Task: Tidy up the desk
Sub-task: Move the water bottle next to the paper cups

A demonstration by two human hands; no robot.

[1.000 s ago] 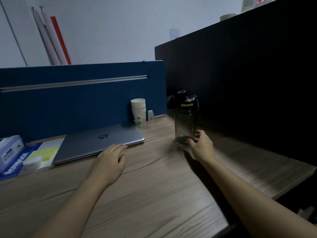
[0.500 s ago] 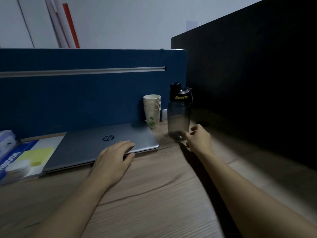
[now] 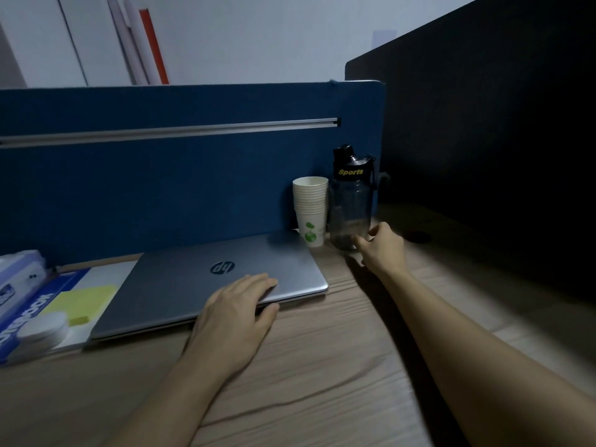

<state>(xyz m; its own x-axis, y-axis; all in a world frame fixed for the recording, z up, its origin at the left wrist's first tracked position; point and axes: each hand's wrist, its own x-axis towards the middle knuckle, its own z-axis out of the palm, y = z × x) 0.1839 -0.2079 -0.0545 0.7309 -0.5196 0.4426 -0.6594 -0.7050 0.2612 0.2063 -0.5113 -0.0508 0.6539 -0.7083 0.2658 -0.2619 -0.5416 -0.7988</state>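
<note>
Two hands show: your left hand [image 3: 238, 312] lies flat, fingers relaxed, on the closed smooth silver laptop [image 3: 206, 285] at centre frame. Your right hand [image 3: 382, 248] touches the base of the dark translucent plastic sports bottle [image 3: 351, 201] with loosely curled fingers, beside the ribbed stack of paper cups [image 3: 310, 209], upper right of centre on the grained wooden desk [image 3: 322, 382].

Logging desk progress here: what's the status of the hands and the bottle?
Left hand flat on closed laptop. Right hand at sports bottle base, fingertips touching. Bottle upright beside paper cup stack. Nothing blocking.
</note>
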